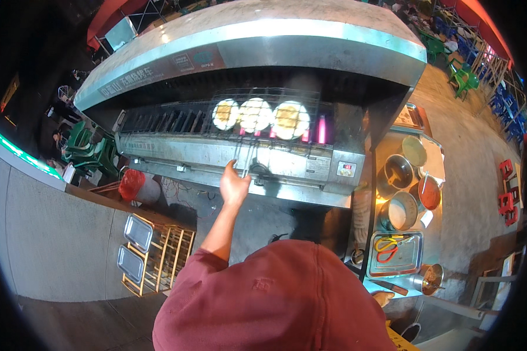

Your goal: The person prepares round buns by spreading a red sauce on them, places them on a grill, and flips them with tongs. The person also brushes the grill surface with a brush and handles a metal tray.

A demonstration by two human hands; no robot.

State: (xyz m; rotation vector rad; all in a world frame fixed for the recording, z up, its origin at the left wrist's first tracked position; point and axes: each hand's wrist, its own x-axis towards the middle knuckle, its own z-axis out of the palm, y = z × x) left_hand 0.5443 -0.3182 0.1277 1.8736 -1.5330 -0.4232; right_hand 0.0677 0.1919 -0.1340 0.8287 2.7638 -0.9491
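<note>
My left hand [235, 184] grips the long wire handle of a grilling basket [246, 151]. Inside the basket's mesh lie three round, pale pieces of food with yellowish middles, the right one [291, 120] the largest in view. The basket rests over the right part of a stainless-steel grill [228, 153], where heating elements [322, 130] glow pink. My right hand [383, 299] is low at the right, partly hidden by my maroon top, at the edge of the side table beside a knife [390, 286]. What it holds, if anything, cannot be made out.
A metal hood [263, 39] overhangs the grill. On the right table stand metal bowls [399, 210], a red sauce bowl [429, 193] and a tray [415, 267] with scissors. To the left are a wooden rack [158, 259] with metal trays and a bucket [148, 188] with a red liner.
</note>
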